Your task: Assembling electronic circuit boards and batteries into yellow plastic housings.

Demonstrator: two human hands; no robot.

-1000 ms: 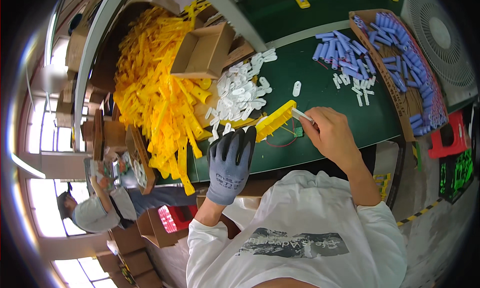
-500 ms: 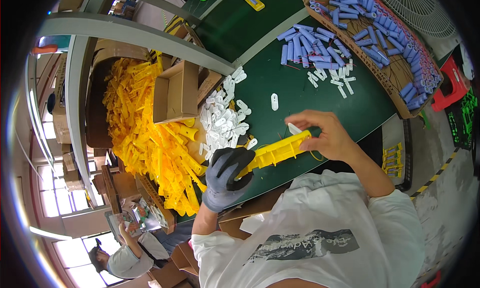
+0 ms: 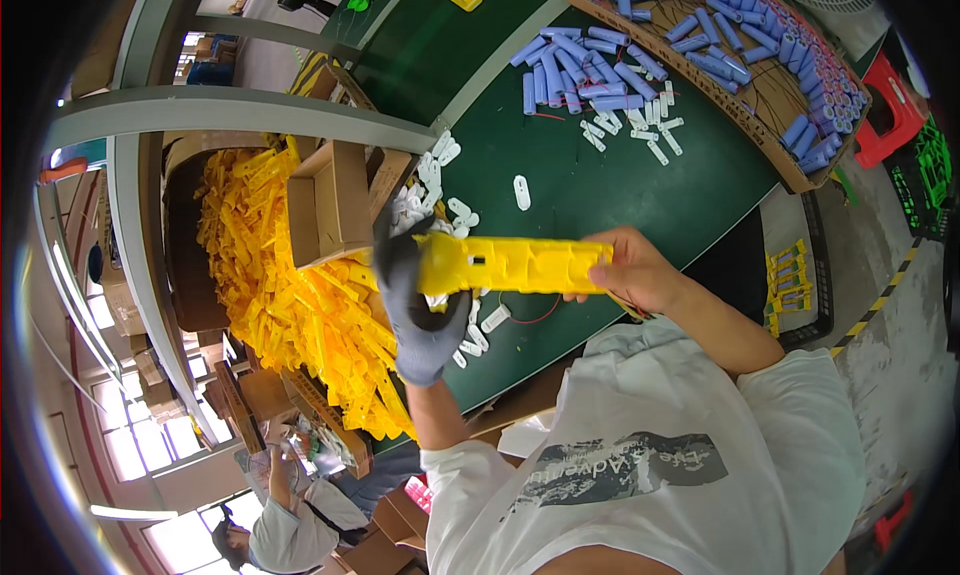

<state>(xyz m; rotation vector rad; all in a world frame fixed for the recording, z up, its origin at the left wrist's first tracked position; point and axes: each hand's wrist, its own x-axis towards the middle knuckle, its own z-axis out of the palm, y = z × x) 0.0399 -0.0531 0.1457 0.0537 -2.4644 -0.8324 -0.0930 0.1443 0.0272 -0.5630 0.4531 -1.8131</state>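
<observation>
Left grip: my left hand (image 3: pixel 415 300), in a dark grey glove, is wrapped around one end of the long yellow plastic housing (image 3: pixel 515 266); I see the gloved fingers curled over its top edge, closed on it.
Right grip: my bare right hand (image 3: pixel 625 273) clasps the other end of the same housing, fingers folded round it.
Housing: it lies roughly level between my two hands, held up above the green table (image 3: pixel 560 190), not touching it. A small dark slot shows on its face near the gloved end.
Just below: a few small white plastic pieces (image 3: pixel 488 320) and a thin red wire (image 3: pixel 535 315) lie on the table under the housing.
Further out on the table: a scatter of white oval caps (image 3: pixel 445 210) beside an open cardboard box (image 3: pixel 330 203), and one cap (image 3: pixel 521 191) lying alone.
To my left: a big heap of yellow plastic parts (image 3: pixel 270 295), running from behind the box down past my gloved hand.
Far side: a cardboard tray (image 3: pixel 760 105) filled with blue cylindrical cells (image 3: pixel 720 45), with more cells (image 3: pixel 580 70) loose on the table just beside it.
Lower left: another person (image 3: pixel 285 525) in a white top, well apart from my hands.
</observation>
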